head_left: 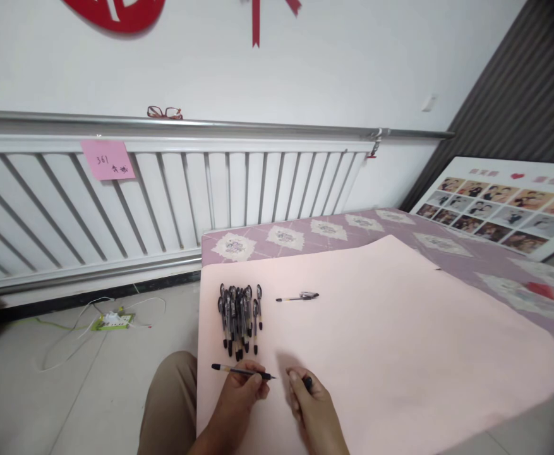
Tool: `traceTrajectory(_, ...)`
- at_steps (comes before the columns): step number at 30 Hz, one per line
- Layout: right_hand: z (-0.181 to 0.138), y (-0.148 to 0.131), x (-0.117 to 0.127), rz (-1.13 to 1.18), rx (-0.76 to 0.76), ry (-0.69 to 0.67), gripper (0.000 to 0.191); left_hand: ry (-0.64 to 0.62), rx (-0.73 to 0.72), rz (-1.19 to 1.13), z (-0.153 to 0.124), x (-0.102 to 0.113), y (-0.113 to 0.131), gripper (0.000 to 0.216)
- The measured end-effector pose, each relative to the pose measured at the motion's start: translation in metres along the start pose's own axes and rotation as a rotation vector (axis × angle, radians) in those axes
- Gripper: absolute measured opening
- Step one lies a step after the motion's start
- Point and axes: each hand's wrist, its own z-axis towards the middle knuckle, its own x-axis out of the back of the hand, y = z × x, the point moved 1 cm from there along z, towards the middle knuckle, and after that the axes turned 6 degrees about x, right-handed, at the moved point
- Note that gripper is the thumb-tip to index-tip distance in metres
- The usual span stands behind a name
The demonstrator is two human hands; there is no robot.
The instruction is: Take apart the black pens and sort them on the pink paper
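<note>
Near the front edge of the pink sheet (376, 328), my left hand (239, 395) is closed around an uncapped pen (243, 371). The pen lies nearly level, its bare tip pointing right. Just to the right, my right hand (312, 404) pinches a black pen cap (307, 383), mostly hidden by the fingers. A gap separates the pen tip from the right fingers. Beyond my left hand lies a pile of capped black gel pens (236, 316). One capped pen (298, 297) rests by itself to the right of the pile.
A purple patterned cloth (300, 237) covers the table under the sheet. Behind stands a white radiator (243, 189) with a pink note (108, 160); glasses (165, 113) rest on its pipe. A photo board (499, 205) leans at right. On the floor is a power strip (113, 320).
</note>
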Motion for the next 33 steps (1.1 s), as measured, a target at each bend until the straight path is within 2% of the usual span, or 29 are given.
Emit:
traceTrajectory(5,0.000,0.002,-0.002,0.240,-0.072,0.072,0.030,0.019,0.001,-0.001,-0.001,-0.001,0.001,0.024)
traceTrajectory(11,-0.004,-0.001,-0.003,0.235,-0.086,0.045,0.027,-0.003,0.004,0.010,-0.003,-0.002,0.002,0.020)
traceTrajectory(15,-0.004,-0.002,-0.002,-0.005,-0.007,-0.012,0.027,-0.012,-0.015,0.046,-0.004,-0.002,0.002,0.017)
traceTrajectory(19,-0.001,-0.010,-0.002,-0.291,0.170,-0.115,0.022,-0.009,-0.038,0.068,-0.001,-0.001,-0.001,0.019)
traceTrajectory(25,0.003,-0.018,0.000,-0.463,0.278,-0.200,0.015,-0.022,-0.055,0.130,0.005,0.005,-0.010,0.023)
traceTrajectory(29,0.005,-0.018,0.004,-0.595,0.402,-0.213,0.011,-0.039,-0.087,0.183,0.007,0.006,-0.012,0.027)
traceTrajectory(33,0.007,-0.018,0.008,-0.699,0.504,-0.295,0.011,-0.069,-0.093,0.212,0.007,0.006,-0.013,0.026)
